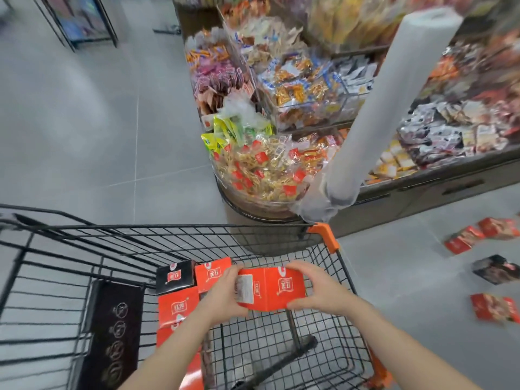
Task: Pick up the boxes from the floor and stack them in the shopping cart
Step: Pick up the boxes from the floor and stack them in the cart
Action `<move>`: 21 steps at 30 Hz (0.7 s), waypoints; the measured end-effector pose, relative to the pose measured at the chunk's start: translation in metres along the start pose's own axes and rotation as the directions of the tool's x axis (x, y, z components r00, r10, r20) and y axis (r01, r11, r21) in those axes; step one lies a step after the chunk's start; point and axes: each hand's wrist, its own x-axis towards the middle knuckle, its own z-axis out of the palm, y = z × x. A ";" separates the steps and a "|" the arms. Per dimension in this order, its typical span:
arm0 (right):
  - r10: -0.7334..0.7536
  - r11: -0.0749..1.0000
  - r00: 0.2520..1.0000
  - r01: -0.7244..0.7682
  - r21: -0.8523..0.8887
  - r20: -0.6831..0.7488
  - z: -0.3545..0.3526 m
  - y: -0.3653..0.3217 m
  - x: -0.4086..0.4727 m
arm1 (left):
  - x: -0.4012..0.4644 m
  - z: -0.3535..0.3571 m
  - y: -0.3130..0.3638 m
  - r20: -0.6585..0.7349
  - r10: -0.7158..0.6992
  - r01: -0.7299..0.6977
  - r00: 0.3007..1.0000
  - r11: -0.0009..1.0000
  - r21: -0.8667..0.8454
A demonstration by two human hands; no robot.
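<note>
Both my hands hold one red box (277, 288) over the inside of the black wire shopping cart (174, 229). My left hand (225, 294) grips its left end and my right hand (315, 291) grips its right end. Under and left of it, in the cart, stand a black box (175, 277) and red boxes (177, 305) stacked against each other. More boxes lie on the floor at the right: two red ones (481, 237), a black one (495, 270) and another red one (493, 308).
A snack display (281, 114) with a round bin of wrapped sweets (264, 170) stands right behind the cart. A white roll of plastic bags (388, 102) leans over the cart's orange corner (323, 235). Grey tiled floor (84, 136) stretches to the left.
</note>
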 end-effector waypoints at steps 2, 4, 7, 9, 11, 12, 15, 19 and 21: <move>-0.092 0.943 0.994 0.066 -0.327 -0.066 0.008 0.002 0.006 | -0.002 0.005 -0.005 -0.005 -0.038 0.038 0.999 0.999 -0.034; -0.162 0.873 0.978 0.082 -0.481 -0.129 0.018 0.003 0.012 | -0.006 0.011 -0.012 -0.013 -0.058 0.057 0.998 0.996 -0.074; -0.188 0.834 0.978 0.108 -0.541 -0.095 0.029 -0.003 0.022 | -0.020 0.016 -0.030 -0.040 -0.095 0.091 0.995 0.992 -0.089; -0.177 0.832 0.983 0.124 -0.541 -0.047 0.038 -0.011 0.031 | -0.032 0.012 -0.053 -0.093 -0.134 0.130 0.987 0.991 -0.041; -0.158 0.815 0.988 0.130 -0.565 0.000 0.051 -0.016 0.041 | -0.044 0.008 -0.083 -0.116 -0.183 0.189 0.976 0.981 0.040; -0.145 0.810 0.989 0.128 -0.572 0.016 0.059 -0.016 0.048 | -0.051 0.006 -0.099 -0.117 -0.211 0.222 0.970 0.971 0.091; -0.099 0.785 0.994 0.113 -0.609 0.056 0.085 -0.017 0.072 | -0.064 0.004 -0.139 -0.130 -0.287 0.308 0.949 0.930 0.198; -0.064 0.750 0.992 0.121 -0.651 0.111 0.124 -0.017 0.112 | -0.063 0.011 -0.174 -0.105 -0.308 0.326 0.945 0.889 0.321; -0.067 0.734 0.990 0.135 -0.666 0.127 0.145 -0.015 0.133 | -0.058 0.017 -0.189 -0.106 -0.310 0.328 0.945 0.879 0.347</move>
